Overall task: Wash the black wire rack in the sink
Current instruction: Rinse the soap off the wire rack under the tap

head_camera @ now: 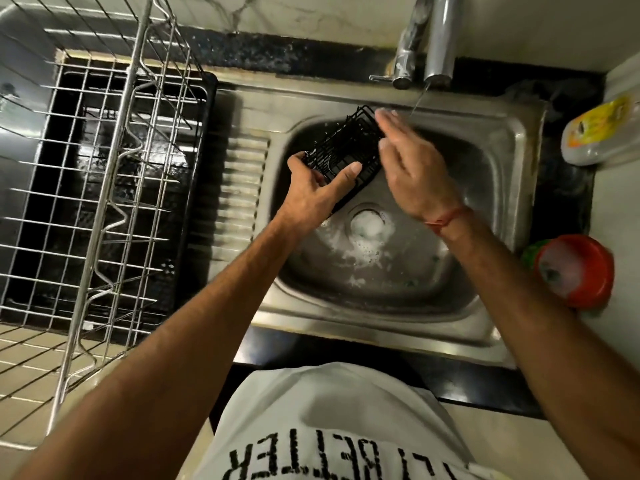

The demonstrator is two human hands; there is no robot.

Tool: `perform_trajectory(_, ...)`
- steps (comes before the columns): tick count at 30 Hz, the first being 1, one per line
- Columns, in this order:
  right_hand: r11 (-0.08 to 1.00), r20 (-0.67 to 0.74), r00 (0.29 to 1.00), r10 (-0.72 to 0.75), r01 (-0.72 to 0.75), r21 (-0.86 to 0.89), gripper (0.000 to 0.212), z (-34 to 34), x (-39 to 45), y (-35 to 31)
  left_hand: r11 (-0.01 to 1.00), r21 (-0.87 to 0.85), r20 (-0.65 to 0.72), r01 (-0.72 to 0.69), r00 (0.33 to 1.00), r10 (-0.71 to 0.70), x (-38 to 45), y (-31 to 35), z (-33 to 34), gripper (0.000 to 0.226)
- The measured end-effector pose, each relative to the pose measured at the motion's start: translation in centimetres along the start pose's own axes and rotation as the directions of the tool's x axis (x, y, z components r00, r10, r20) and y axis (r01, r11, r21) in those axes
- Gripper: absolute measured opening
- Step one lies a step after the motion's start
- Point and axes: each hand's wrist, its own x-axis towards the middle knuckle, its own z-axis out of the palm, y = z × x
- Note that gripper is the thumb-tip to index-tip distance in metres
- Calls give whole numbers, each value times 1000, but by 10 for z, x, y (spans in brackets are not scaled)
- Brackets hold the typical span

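Note:
A small black wire rack (pixel 349 147) is held tilted over the steel sink (pixel 491 327). My left hand (pixel 320 190) grips its near end, thumb across the top wires. My right hand (pixel 412 168) lies with straight fingers along the rack's right side, fingertips near its far corner. A thin stream of water (pixel 419 98) runs from the tap (pixel 439 39) just right of those fingertips. Foam sits around the drain (pixel 370 226) at the bottom of the basin.
A steel dish rack (pixel 104 209) over a black tray stands on the left. At the right counter edge are a dish-soap bottle (pixel 602 129) and an orange bowl (pixel 575 271) with suds. The sink's ribbed drainboard (pixel 242 195) lies between rack and basin.

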Motion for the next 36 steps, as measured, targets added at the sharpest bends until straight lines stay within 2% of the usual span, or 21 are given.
perform_trajectory(2,949,111,989,-100,128,-288,58,3,8,6,1000,4,44,-22,999,21,3,-2,-1,88)
perform_trajectory(3,914,139,982,-127,170,-369,59,3,13,8,999,3,66,-45,997,45,5,-1,-2,85)
perform_trajectory(5,890,156,982,-107,164,-426,62,3,25,10,997,-23,140,-79,987,82,10,0,-6,81)
perform_trajectory(7,926,152,988,7,51,-373,63,4,39,8,994,6,230,-106,968,102,18,3,-10,96)
perform_trajectory(9,959,109,991,77,-43,-281,57,9,54,8,983,67,248,-173,957,151,23,5,-12,112)
perform_trajectory(12,980,-68,989,133,-142,-140,37,13,67,12,983,24,266,-180,949,167,34,6,-9,103)
perform_trajectory(14,959,-202,956,212,-243,-146,31,11,67,17,985,18,294,-173,942,160,39,18,-4,109)
perform_trajectory(16,939,-280,919,279,-322,-122,27,8,62,24,990,22,332,-140,935,125,47,31,3,120)
perform_trajectory(18,924,-343,875,341,-379,-47,27,3,53,32,995,-7,377,-95,922,91,53,41,9,116)
perform_trajectory(20,906,-405,846,346,-413,-90,29,-4,41,35,996,4,459,-84,885,73,60,49,14,107)
perform_trajectory(22,900,-421,888,188,-327,-288,31,-8,32,37,993,38,516,-110,853,75,65,56,19,102)
perform_trajectory(24,879,-273,962,10,-139,-456,35,-11,29,37,985,71,564,-155,821,88,70,63,21,101)
perform_trajectory(26,906,-158,987,-42,-29,-421,36,-13,32,40,972,99,604,-214,789,112,73,71,21,98)
perform_trajectory(28,936,-208,978,-19,-56,-348,35,-17,37,47,968,70,590,-241,793,154,74,79,21,101)
perform_trajectory(30,947,-282,958,47,-132,-293,33,-20,41,55,974,32,503,-225,846,179,72,82,27,97)
perform_trajectory(32,948,-295,950,100,-182,-263,33,-21,43,58,972,2,392,-233,895,214,61,76,40,90)
perform_trajectory(33,948,-303,946,111,-192,-253,33,-21,43,57,957,47,327,-286,910,256,55,70,49,86)
perform_trajectory(34,950,-314,943,112,-194,-244,33,-20,43,57,917,174,244,-358,918,312,47,63,59,79)
perform_trajectory(35,951,-321,940,113,-195,-238,32,-18,44,56,835,338,157,-435,900,406,37,56,70,70)
perform_trajectory(36,953,-316,941,120,-198,-228,31,-17,45,57,731,472,109,-493,855,507,24,48,82,64)
